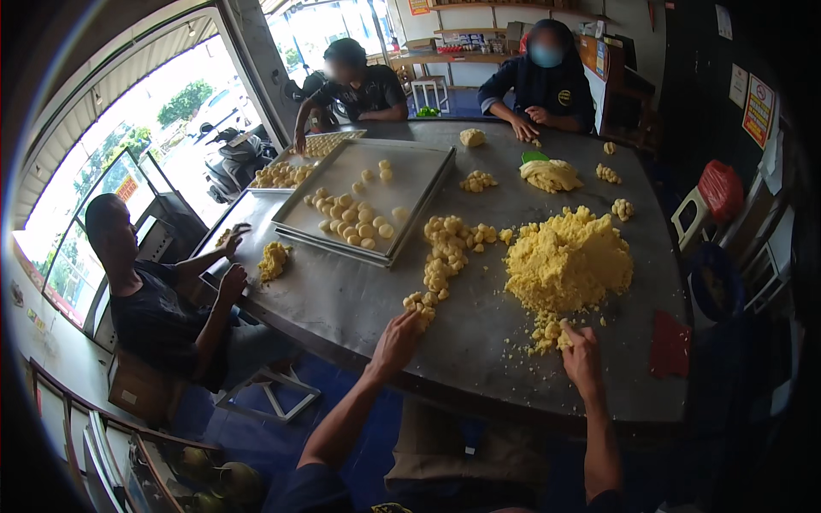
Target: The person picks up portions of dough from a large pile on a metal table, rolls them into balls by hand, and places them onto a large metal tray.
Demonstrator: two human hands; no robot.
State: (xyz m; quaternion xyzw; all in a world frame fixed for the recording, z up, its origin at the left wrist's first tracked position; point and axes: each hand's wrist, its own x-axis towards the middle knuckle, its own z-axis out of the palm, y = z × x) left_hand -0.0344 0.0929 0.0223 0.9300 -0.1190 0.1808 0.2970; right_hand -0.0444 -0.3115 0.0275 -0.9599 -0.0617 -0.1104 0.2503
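Observation:
My left hand (399, 341) reaches to the near end of a row of small pale dough balls (444, 253) on the metal table (474, 346). Its fingertips touch the balls there; whether one is held is hidden. On the right, a large heap of crumbly yellow filling (567, 256) rises from the tabletop. Several small yellow lumps (545, 332) lie loose at its near foot, among scattered crumbs. My right hand (582, 359) is at these lumps, thumb and fingers closed around one of them.
Stacked metal trays (410, 247) bear round dough pieces left of the row. A red scraper (669, 344) lies at the right edge. Folded dough (550, 176) rests beyond the heap. One person (154, 301) sits at the left; two others work at the far side.

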